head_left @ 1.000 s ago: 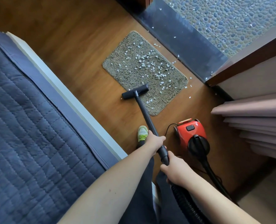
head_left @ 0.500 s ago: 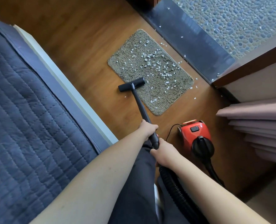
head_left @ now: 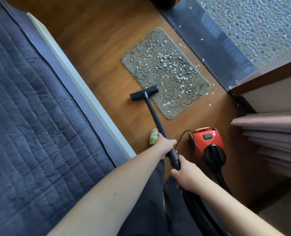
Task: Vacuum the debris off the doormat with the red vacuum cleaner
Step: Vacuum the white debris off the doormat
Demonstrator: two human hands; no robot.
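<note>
A grey-brown doormat (head_left: 151, 70) lies on the wooden floor, strewn with several white scraps of debris (head_left: 172, 67), thickest across its middle and right. The black floor nozzle (head_left: 144, 92) sits at the mat's near left edge, half on the mat and half on the floor. Its black wand (head_left: 155, 119) runs back to my hands. My left hand (head_left: 165, 145) grips the wand; my right hand (head_left: 186, 176) grips the handle end where the ribbed hose (head_left: 201, 213) starts. The red vacuum cleaner (head_left: 206, 142) stands on the floor right of my hands.
A bed with a dark blue quilt (head_left: 39, 125) fills the left side. A dark threshold (head_left: 214, 48) and pebble floor (head_left: 253, 26) lie beyond the mat, with stray scraps. Pleated curtains (head_left: 275, 140) hang at right. My shoe (head_left: 153, 136) stands beside the wand.
The nozzle was drawn back from on the mat toward its left edge, and it still sits there. The wand and both hands have shifted, and the strip near that edge now looks free of scraps.
</note>
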